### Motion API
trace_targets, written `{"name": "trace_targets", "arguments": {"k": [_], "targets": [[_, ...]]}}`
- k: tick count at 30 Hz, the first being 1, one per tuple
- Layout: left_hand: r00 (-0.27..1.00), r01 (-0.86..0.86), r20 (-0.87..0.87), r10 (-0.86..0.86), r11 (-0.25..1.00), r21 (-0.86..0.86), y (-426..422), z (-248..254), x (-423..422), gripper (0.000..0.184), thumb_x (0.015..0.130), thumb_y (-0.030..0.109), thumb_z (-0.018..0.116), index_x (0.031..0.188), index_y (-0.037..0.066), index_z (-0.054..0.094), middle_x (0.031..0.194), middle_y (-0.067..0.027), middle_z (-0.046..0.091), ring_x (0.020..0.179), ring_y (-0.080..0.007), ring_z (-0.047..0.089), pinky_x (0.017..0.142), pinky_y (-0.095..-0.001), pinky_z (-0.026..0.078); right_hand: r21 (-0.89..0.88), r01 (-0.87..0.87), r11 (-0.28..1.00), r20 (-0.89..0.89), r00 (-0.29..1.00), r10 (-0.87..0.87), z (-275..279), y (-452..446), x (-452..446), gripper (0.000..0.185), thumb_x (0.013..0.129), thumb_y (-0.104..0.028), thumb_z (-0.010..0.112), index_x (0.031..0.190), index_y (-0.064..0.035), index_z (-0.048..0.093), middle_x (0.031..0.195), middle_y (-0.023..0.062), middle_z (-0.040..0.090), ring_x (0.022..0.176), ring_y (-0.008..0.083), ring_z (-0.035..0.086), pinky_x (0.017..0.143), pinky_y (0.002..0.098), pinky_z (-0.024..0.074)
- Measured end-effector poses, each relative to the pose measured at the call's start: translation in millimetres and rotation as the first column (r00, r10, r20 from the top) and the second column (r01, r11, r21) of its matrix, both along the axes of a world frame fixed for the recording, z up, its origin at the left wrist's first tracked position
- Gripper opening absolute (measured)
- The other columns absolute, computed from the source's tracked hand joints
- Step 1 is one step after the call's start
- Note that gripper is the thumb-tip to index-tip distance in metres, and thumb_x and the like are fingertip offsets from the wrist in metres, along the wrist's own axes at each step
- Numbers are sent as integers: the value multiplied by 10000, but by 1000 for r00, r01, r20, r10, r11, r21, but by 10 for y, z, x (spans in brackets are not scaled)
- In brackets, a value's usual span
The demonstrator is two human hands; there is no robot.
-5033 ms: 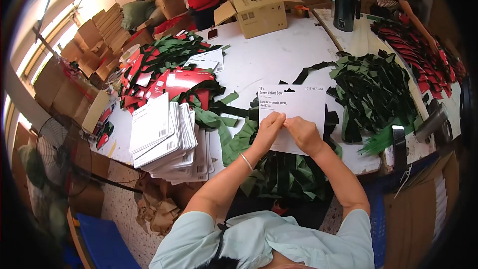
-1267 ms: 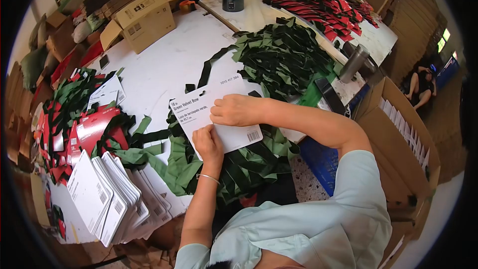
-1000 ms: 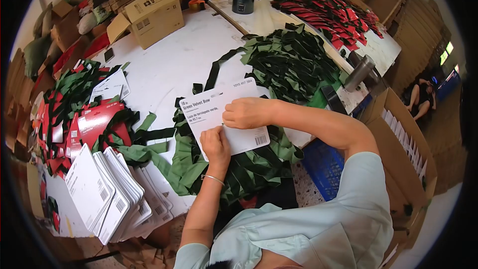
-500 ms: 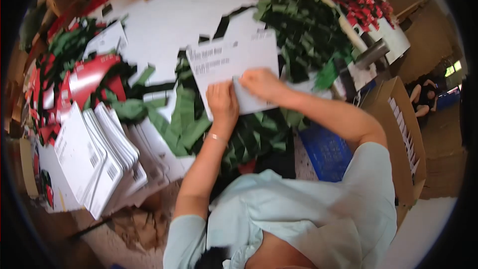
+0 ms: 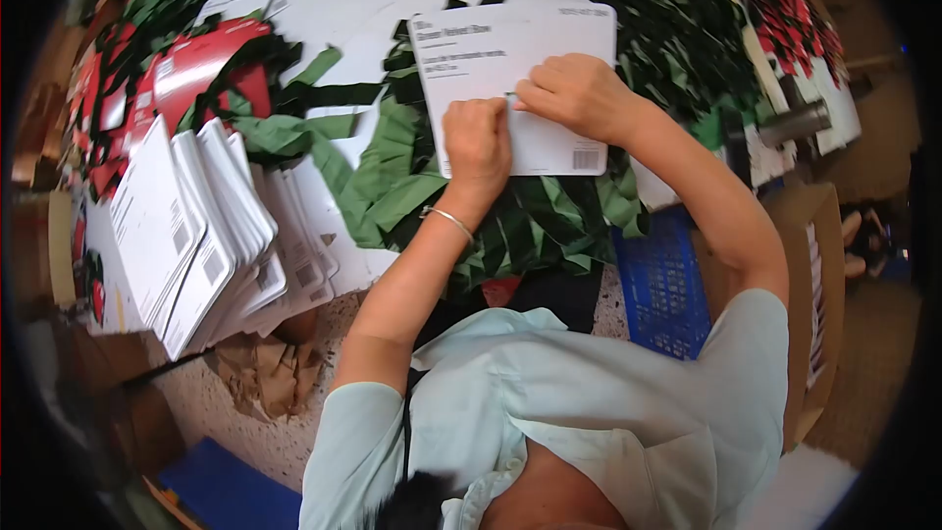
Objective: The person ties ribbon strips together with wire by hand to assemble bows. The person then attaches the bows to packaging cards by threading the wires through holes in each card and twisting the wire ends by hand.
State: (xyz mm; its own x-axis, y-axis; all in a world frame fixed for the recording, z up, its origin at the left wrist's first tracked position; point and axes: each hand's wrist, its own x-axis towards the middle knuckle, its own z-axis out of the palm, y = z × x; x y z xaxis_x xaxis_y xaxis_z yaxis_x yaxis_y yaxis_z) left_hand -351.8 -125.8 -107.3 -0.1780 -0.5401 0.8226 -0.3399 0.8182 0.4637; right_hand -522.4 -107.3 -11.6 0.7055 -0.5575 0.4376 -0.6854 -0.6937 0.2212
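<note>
A white printed card [image 5: 471, 69] with rounded corners and a barcode lies face up on dark green velvet ribbon loops [image 5: 530, 226], which stick out past its lower edge. On the card's lower left part rests my left hand [image 5: 476, 149], its fingers curled near the middle. Facing it, my right hand [image 5: 579, 98] is closed in a pinch over the card's centre. The fingertips of both hands almost meet, and whatever small thing they grip is hidden.
Stacked white cards [image 5: 201, 236] stand at the table's left edge. Green ribbon piles [image 5: 677, 39] lie at the back right, and glossy red sheets [image 5: 211, 74] at the left. A blue crate [image 5: 659, 285] and a cardboard box [image 5: 819, 304] stand at my right. Another person sits far right.
The view has shifted, so the table and card appear higher in the picture. My right hand has moved slightly relative to the card; both hands stay at its middle.
</note>
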Motion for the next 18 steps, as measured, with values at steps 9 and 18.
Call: {"name": "trace_targets", "arguments": {"k": [9, 18], "targets": [[1000, -22, 16, 22, 999, 30, 7, 24, 1, 223, 737, -78, 620, 922, 36, 567, 806, -101, 547, 750, -298, 513, 685, -393, 402, 93, 384, 919, 302, 868, -393, -257, -42, 259, 245, 826, -246, 660, 703, -86, 521, 675, 55, 559, 619, 263, 567, 545, 382, 438], [953, 110, 255, -165, 971, 213, 519, 215, 383, 592, 767, 86, 702, 1269, -76, 433, 1230, -239, 507, 1107, -409, 477, 961, -447, 395, 453, 444, 773, 699, 362, -617, -88, 457, -179, 273, 836, -207, 700, 994, -5, 605, 840, 53, 619, 751, 161, 576, 677, 296, 466]]}}
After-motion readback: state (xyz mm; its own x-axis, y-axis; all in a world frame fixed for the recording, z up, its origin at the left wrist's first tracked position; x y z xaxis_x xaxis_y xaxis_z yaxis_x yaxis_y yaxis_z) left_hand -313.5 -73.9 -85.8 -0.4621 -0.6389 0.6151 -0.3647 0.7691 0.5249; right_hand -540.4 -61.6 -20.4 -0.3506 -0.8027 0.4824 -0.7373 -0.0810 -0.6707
